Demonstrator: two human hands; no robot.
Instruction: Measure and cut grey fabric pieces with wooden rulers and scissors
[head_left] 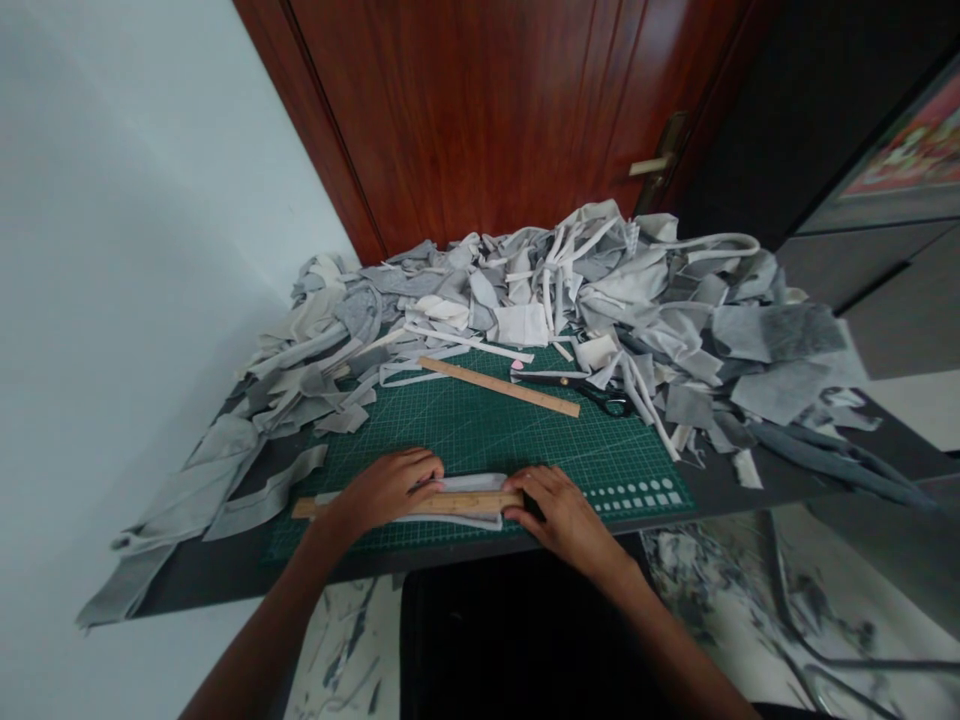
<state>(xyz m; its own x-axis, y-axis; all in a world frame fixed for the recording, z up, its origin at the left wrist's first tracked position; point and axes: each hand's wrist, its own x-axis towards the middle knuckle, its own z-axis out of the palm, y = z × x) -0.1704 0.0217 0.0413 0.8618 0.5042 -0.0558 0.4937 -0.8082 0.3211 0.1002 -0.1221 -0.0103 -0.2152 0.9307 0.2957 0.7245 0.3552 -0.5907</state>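
The only marks are on two wooden rulers and one green cutting mat [480, 430]; the rulers' figures are too small to read, while the mat bears a fine grid and, at its lower right, a row of white circles above a row of squares.

One ruler, the near ruler [469, 503], lies along a pale cloth strip [476, 483] on the mat, low centre of the frame. The left hand [394, 487] lies across both, fingers bent; I cannot tell whether it grips. The right hand [555, 510] has thumb and fingers clamped on the ruler's right end.

The far ruler [499, 386] slants at mid-frame. Just right of it lies one pair of black scissors [577, 385], partly under scraps. Grey and white cloth scraps [521, 325], too many to count, cover the back and sides of the dark worktop [202, 578].
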